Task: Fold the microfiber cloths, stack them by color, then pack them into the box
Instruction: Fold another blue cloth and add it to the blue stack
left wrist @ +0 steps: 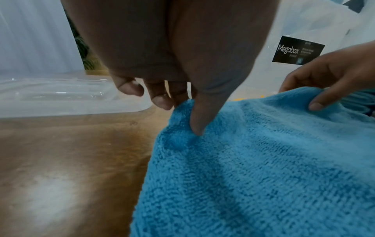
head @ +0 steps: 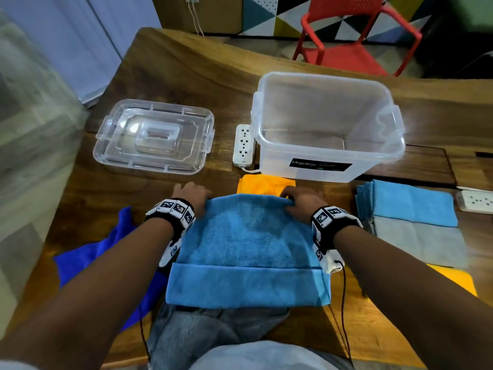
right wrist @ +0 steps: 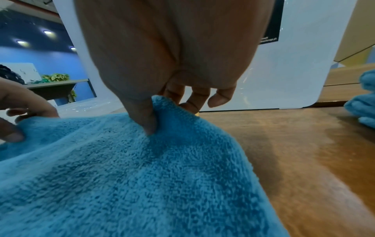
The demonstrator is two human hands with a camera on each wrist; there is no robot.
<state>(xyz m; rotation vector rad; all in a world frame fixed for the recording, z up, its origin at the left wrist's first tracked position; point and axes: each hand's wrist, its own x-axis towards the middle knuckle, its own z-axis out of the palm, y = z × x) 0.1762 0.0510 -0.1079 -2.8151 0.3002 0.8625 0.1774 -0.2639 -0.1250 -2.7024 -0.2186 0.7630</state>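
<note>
Nearest the camera, a grey cloth lies crumpled at the near edge of the tabletop, partly under a light blue cloth spread flat before the person. The near edge of the light blue cloth is turned over in a band. The left hand pinches its far left corner, thumb on top and fingers curled beneath; the right hand pinches the far right corner the same way. A dark blue cloth lies bunched to the left, under the left forearm. An orange cloth lies just beyond the hands. Far right of centre stands the clear box, open, with a black label on its near wall. Its lid lies flat to the left, with a white power strip between them. On the right sit folded light blue cloths, and folded grey cloths touching them on the near side.
</note>
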